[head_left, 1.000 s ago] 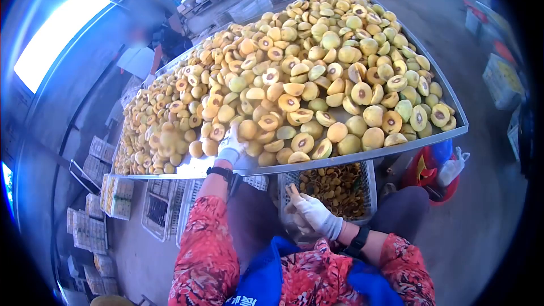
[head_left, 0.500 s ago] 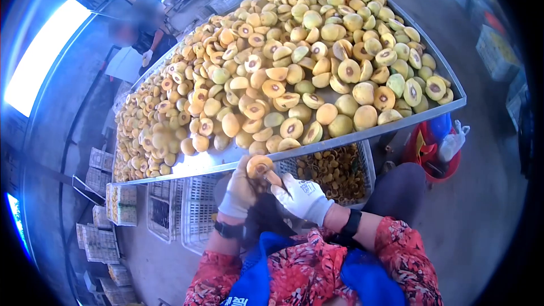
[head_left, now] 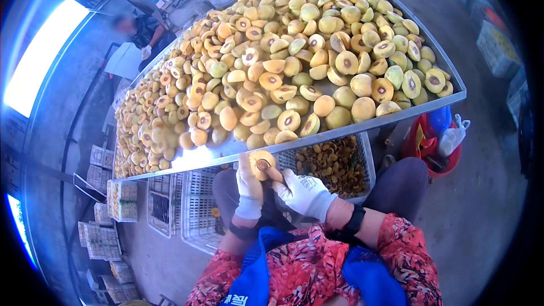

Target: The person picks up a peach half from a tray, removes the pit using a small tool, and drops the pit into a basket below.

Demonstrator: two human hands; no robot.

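Observation:
My left hand (head_left: pixel 249 192), in a white glove, is closed round a yellow peach half (head_left: pixel 260 161) with its cut face and brown pit hollow turned up. My gloved right hand (head_left: pixel 304 192) grips a small brown-handled tool (head_left: pixel 275 174) that meets the peach half at its pit. The tool's working end is too small to make out. Both hands are just below the near edge of a metal-rimmed table (head_left: pixel 340 130), which is heaped with halved peaches (head_left: pixel 289 68), many showing their pits.
Below the table stands a white crate (head_left: pixel 367 164) of brownish pits or scraps, with another white crate (head_left: pixel 195 215) to the left. A red bucket (head_left: pixel 447 164) holding bags is on the right. Another person (head_left: pixel 150 37) works at the far left. Stacked crates (head_left: pixel 102 238) line the left side.
The peach half has turned so its cut face points more toward me. Both hands stay together, the left shifted slightly right. The view has shifted slightly, and the far person has moved a little.

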